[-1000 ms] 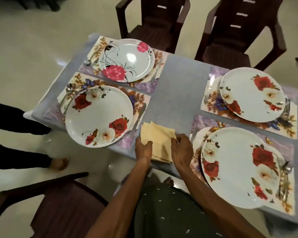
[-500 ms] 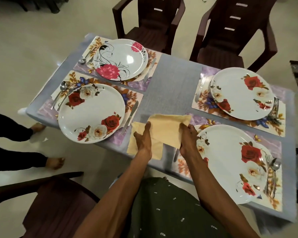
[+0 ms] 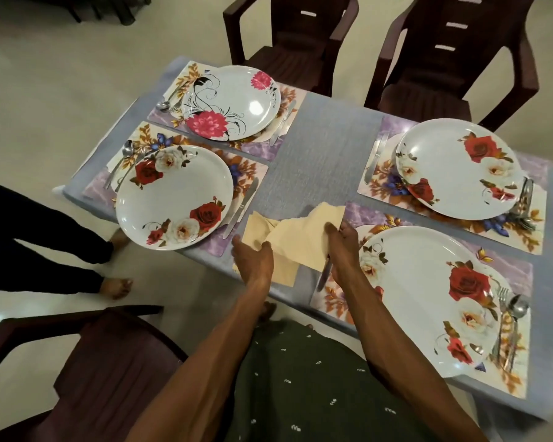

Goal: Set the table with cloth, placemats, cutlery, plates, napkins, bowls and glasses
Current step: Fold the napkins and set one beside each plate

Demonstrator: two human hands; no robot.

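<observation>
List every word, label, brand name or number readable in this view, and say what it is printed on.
None: no readable text anywhere in the head view.
The four white floral plates, e.g. the near-right one, carry only flower patterns.
The purple floral placemats show leaves and blooms, no lettering.
The pale yellow cloth napkins, held by the left hand and right hand, are plain.
</observation>
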